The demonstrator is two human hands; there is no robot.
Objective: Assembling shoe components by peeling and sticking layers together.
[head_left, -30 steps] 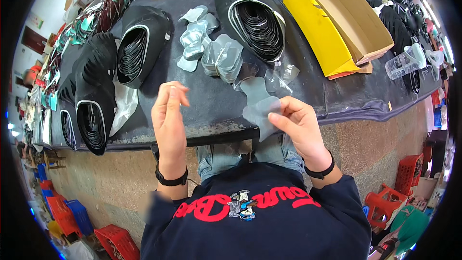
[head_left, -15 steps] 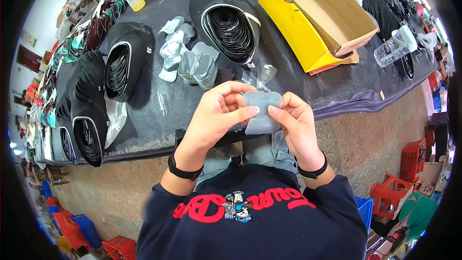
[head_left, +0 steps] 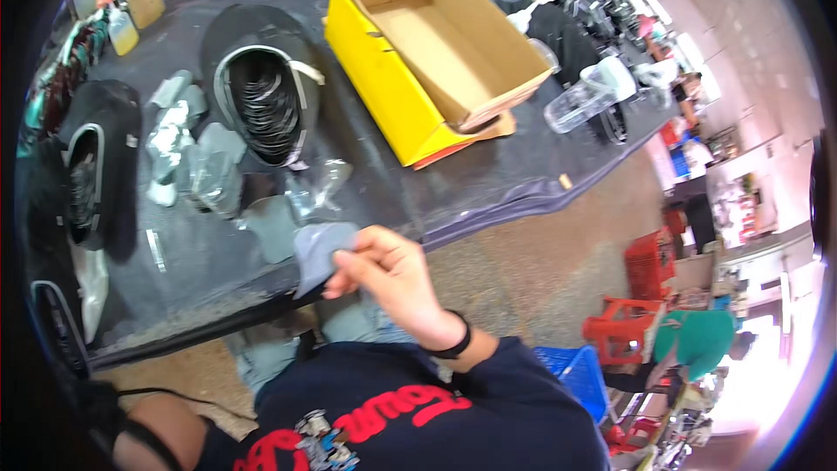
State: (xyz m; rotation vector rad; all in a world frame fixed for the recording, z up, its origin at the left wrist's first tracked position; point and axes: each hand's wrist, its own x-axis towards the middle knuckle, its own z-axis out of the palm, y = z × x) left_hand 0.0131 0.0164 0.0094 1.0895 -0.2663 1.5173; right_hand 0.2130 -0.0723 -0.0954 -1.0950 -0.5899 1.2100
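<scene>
My right hand (head_left: 384,275) pinches a thin, curved grey sheet piece (head_left: 321,251) between thumb and fingers, just over the table's front edge. Beside it on the black table cover (head_left: 218,266) lies a similar flat grey piece (head_left: 272,228). Farther left sits a stack of such grey pieces (head_left: 218,176), next to a shiny loose pile (head_left: 174,135). Crumpled clear plastic (head_left: 324,187) lies behind the held piece. Only my left forearm (head_left: 170,423) shows at the lower left; the hand itself is lost at the dark rim.
Black nested bundles (head_left: 261,109) stand at the back and left. A yellow box (head_left: 384,96) with a cardboard tray (head_left: 462,48) sits centrally. A clear plastic cup (head_left: 582,105) lies right. Floor items include a blue basket (head_left: 571,379) and red stool (head_left: 619,331). A green-clad person (head_left: 697,340) appears right.
The view has swung right. My hands, formerly together on the grey piece, have parted. My right hand alone holds a grey piece; my left has moved down and left. Another piece now lies beside it.
</scene>
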